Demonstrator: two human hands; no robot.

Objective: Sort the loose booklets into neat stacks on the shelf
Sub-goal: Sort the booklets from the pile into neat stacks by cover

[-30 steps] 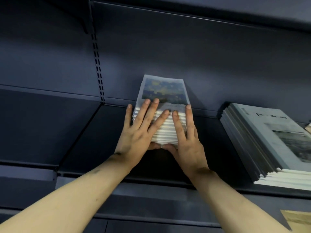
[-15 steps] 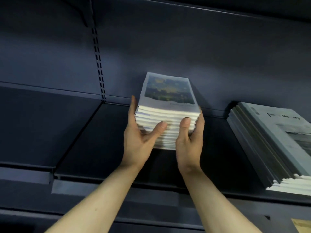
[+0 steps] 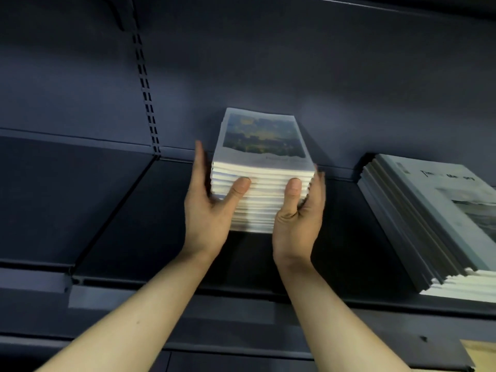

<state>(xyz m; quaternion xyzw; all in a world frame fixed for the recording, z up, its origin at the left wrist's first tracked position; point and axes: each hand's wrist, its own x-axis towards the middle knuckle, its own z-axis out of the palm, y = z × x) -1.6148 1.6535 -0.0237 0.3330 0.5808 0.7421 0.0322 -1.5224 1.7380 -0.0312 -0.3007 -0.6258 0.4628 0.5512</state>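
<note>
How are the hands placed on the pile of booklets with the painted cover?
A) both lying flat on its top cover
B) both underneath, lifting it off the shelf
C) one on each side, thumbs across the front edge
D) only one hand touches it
C: the left hand and right hand flank the booklet stack, thumbs pressed on its white page edges.

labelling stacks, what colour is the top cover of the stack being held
Pale grey-white with a blurry blue-and-yellow picture; top booklet cover, head view.
</note>
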